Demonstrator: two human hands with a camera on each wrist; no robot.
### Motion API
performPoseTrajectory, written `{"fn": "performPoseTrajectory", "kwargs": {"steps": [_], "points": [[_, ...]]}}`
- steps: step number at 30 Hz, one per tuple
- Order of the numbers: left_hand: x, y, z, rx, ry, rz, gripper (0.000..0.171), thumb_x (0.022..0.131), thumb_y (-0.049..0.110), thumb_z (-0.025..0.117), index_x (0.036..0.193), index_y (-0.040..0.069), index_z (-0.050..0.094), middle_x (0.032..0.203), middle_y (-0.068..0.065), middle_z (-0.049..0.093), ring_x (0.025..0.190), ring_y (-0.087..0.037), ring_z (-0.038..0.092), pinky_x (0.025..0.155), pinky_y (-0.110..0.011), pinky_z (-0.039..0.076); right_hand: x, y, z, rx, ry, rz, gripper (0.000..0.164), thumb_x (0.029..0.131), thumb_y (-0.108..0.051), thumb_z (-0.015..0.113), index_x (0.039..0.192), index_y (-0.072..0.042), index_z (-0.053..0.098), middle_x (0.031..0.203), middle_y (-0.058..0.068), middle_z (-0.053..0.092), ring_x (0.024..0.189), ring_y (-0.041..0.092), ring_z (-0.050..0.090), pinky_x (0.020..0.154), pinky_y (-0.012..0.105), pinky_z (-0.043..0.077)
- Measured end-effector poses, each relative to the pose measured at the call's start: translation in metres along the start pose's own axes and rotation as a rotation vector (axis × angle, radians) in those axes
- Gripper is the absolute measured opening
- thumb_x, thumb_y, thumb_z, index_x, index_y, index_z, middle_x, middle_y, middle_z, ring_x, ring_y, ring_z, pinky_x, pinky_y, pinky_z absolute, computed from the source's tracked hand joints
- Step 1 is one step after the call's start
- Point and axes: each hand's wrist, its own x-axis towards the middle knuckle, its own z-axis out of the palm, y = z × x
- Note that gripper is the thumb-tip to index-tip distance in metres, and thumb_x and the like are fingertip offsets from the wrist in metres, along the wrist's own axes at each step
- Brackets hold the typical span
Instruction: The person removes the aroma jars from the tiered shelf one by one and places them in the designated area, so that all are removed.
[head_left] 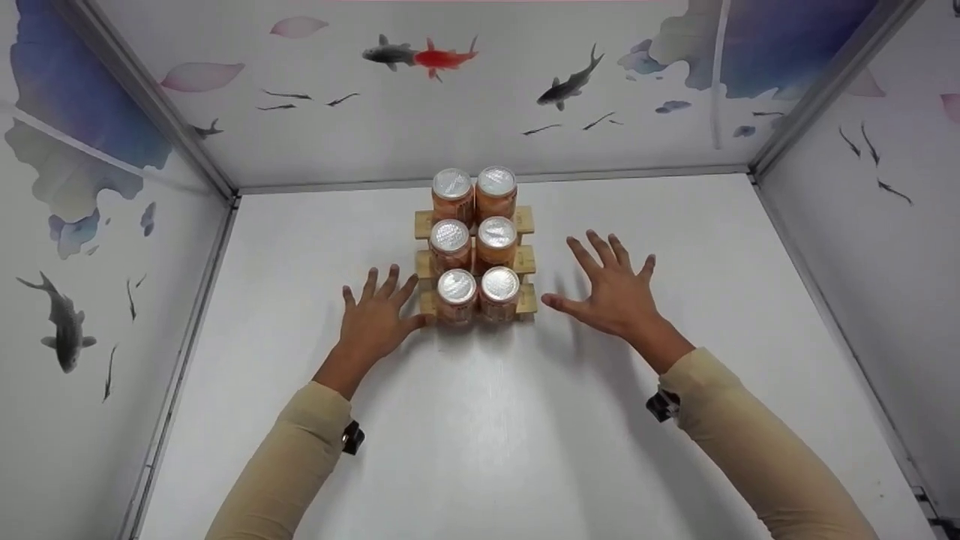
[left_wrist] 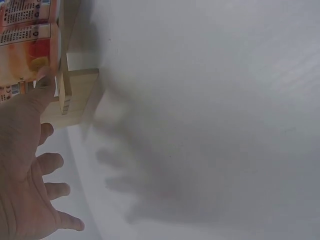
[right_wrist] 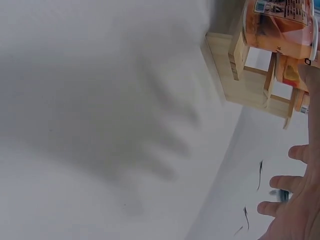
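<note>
Six jars [head_left: 496, 238] are lined up two by two on a tiered wooden rack [head_left: 528, 298], which is set toward the back of a white table [head_left: 487, 420], close to the back wall [head_left: 315, 142]. The jars look pretty neat: squat cylinders in see-through orange, topped with round silvery lids [head_left: 500, 283] that are shiny and kinda crinkly-looking. Up close in the wrist views, pinkish-orange labels [left_wrist: 30, 35] can be made out, covered in small printed text and fruit-coloured patches.

The rack is made of pale, smooth, flat slats with squared edges, and slat ends are left poking out on both sides of the jars. The tabletop is matte and soft shadows are cast across it.

The left hand [head_left: 375, 324] is held spread just beside the rack's left side, thumb right by the front-left jar; whether it's touching can't be told. The right hand [head_left: 616, 298] is spread wide too, held a bit apart from the rack's right side, thumb pointed toward it. Both forearms are covered by beige sleeves [head_left: 281, 457].
</note>
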Motion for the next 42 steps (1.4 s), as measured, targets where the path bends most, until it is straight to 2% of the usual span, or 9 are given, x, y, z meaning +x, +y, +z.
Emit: {"fn": "performPoseTrajectory", "kwargs": {"steps": [9,14,21,29,34,39,42], "points": [[0.003,0.005,0.014,0.036,0.011,0.028,0.075,0.108,0.059,0.063,0.171,0.025,0.043,0.183,-0.013,0.029,0.171,-0.046,0.021,0.125,-0.085,0.023,-0.001,-0.024,0.015,0.032,-0.029,-0.061,0.111,0.088,-0.089,0.065,0.175,-0.026,0.035,0.179,0.012,0.036,0.167,0.044,0.03,0.12,0.093,0.011],[0.006,0.007,0.014,0.041,0.031,0.045,0.068,0.109,0.054,0.065,0.168,0.023,0.05,0.181,-0.013,0.034,0.169,-0.046,0.026,0.123,-0.086,0.026,0.004,-0.033,0.02,0.055,-0.015,-0.107,0.108,0.089,-0.084,0.069,0.173,-0.024,0.039,0.174,0.012,0.044,0.164,0.04,0.037,0.121,0.092,0.014],[0.008,0.011,0.012,0.048,0.017,0.039,0.066,0.11,0.052,0.063,0.168,0.023,0.05,0.181,-0.011,0.035,0.169,-0.044,0.028,0.123,-0.085,0.028,0.005,-0.041,0.026,0.089,-0.007,-0.137,0.102,0.09,-0.077,0.075,0.17,-0.02,0.044,0.169,0.014,0.051,0.16,0.04,0.044,0.123,0.089,0.019],[0.01,0.014,0.014,0.0,0.02,0.037,0.064,0.111,0.045,0.065,0.167,0.019,0.051,0.18,-0.011,0.038,0.168,-0.046,0.031,0.123,-0.082,0.032,0.004,-0.056,0.029,0.127,0.034,-0.191,0.096,0.09,-0.068,0.083,0.162,-0.013,0.053,0.159,0.014,0.059,0.153,0.04,0.053,0.126,0.084,0.023],[0.012,0.016,0.014,-0.027,0.011,0.039,0.061,0.111,0.039,0.067,0.165,0.014,0.053,0.177,-0.013,0.043,0.165,-0.046,0.037,0.123,-0.079,0.036,0.005,-0.064,0.029,0.127,0.065,-0.22,0.091,0.09,-0.066,0.085,0.156,-0.011,0.057,0.152,0.015,0.064,0.145,0.041,0.059,0.124,0.082,0.029],[0.015,0.016,0.014,-0.012,0.001,0.074,0.06,0.111,0.032,0.069,0.164,0.008,0.052,0.173,-0.016,0.048,0.16,-0.049,0.044,0.122,-0.071,0.043,0.007,-0.07,0.031,0.157,0.107,-0.243,0.086,0.089,-0.061,0.088,0.151,-0.008,0.061,0.142,0.016,0.068,0.135,0.041,0.064,0.122,0.078,0.038],[0.017,0.016,0.014,-0.059,0.0,0.084,0.06,0.111,0.029,0.069,0.164,0.007,0.051,0.17,-0.017,0.052,0.158,-0.049,0.047,0.124,-0.064,0.044,0.009,-0.073,0.033,0.159,0.122,-0.25,0.085,0.088,-0.059,0.09,0.149,-0.007,0.062,0.138,0.016,0.07,0.131,0.04,0.066,0.12,0.074,0.042]]}}
